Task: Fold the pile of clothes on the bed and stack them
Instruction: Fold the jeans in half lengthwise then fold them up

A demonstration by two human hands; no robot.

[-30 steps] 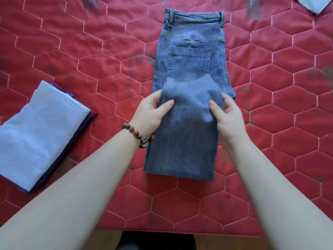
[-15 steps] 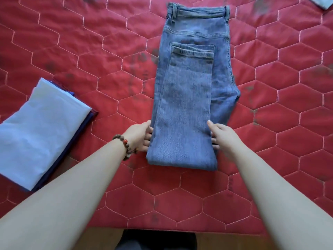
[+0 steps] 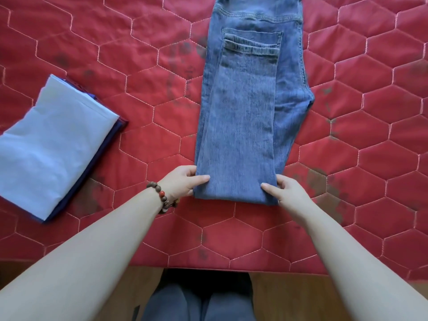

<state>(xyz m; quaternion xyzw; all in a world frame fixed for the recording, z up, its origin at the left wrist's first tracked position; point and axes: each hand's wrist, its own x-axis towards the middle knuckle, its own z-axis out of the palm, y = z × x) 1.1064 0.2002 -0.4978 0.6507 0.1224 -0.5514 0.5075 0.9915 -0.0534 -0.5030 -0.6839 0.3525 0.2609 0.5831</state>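
Note:
A pair of blue jeans (image 3: 250, 107) lies lengthwise on the red quilted bed (image 3: 139, 126), its legs folded up over the seat so the hems reach the back pocket. My left hand (image 3: 185, 181) pinches the near left corner of the fold, thumb on top and fingers tucked under. On the opposite side, my right hand (image 3: 284, 191) grips the near right corner the same way. To the left sits a stack of folded clothes (image 3: 51, 144), a light blue piece on top of dark blue ones.
The bed's near edge (image 3: 208, 268) runs across the bottom, with wooden floor and my legs below it. Red quilt lies bare between the jeans and the stack and to the right of the jeans.
The folded-up legs were laid flat over the seat of the jeans. Both hands slid back along the edges to the near fold and now grip its corners.

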